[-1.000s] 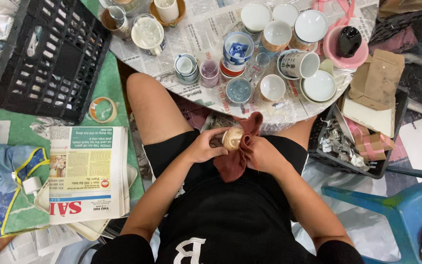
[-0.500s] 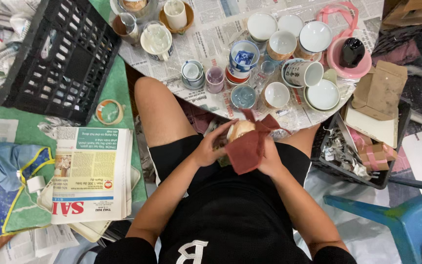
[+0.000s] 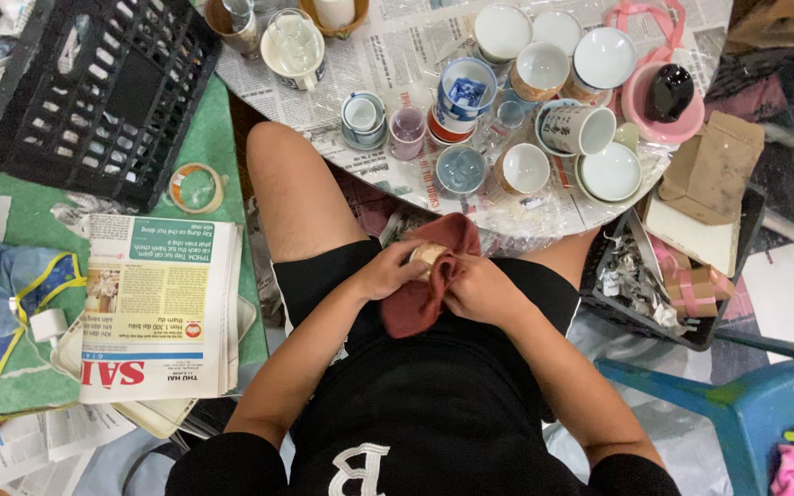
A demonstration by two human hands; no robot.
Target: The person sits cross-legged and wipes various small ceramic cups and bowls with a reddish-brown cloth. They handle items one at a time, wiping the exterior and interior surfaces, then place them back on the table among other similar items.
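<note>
Over my lap, my left hand [image 3: 391, 272] grips a small beige cup [image 3: 428, 254]. A dark red cloth [image 3: 418, 298] wraps around the cup and hangs down between my hands. My right hand [image 3: 480, 287] presses the cloth against the cup's side. Most of the cup is hidden by cloth and fingers. Just beyond my hands stands a low round table [image 3: 388, 64] covered in newspaper and crowded with several cups and bowls.
A black plastic crate [image 3: 94, 92] lies at the far left, a roll of tape [image 3: 196, 187] beside it. A stack of newspapers [image 3: 158, 303] lies left of my leg. A black tray of scraps [image 3: 663, 285] and a blue stool [image 3: 746, 413] are at the right.
The cloth has shifted around the cup, from bunched above my hands to draped below them. My hands stay together over my lap, turning slightly.
</note>
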